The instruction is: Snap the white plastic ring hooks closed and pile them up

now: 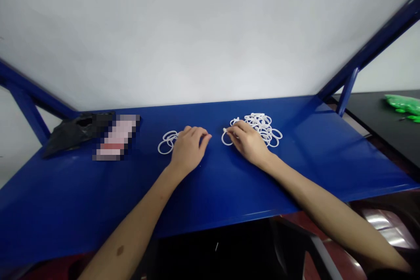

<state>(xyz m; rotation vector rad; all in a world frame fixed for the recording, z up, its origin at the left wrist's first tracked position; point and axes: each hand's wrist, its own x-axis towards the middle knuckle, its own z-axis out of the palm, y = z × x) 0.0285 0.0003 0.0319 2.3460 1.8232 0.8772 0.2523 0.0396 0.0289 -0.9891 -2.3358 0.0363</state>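
Note:
My right hand (248, 142) pinches a white plastic ring (224, 141) between thumb and fingertips, at the left edge of a pile of similar white rings (274, 132). The ring has a small knob at its top. To the left, my left hand (188, 148) is held over the blue table (210, 197), fingers loosely bent and thumb a little apart, with nothing seen in them. A smaller group of white rings (164, 146) lies just left of that hand and is partly hidden by it.
A black plastic bag (67, 135) and a pixelated pinkish flat object (120, 133) lie on the left of the table. Blue metal braces (349, 89) rise at both sides before a pale wall. A green bundle (405, 104) rests on a dark surface at far right.

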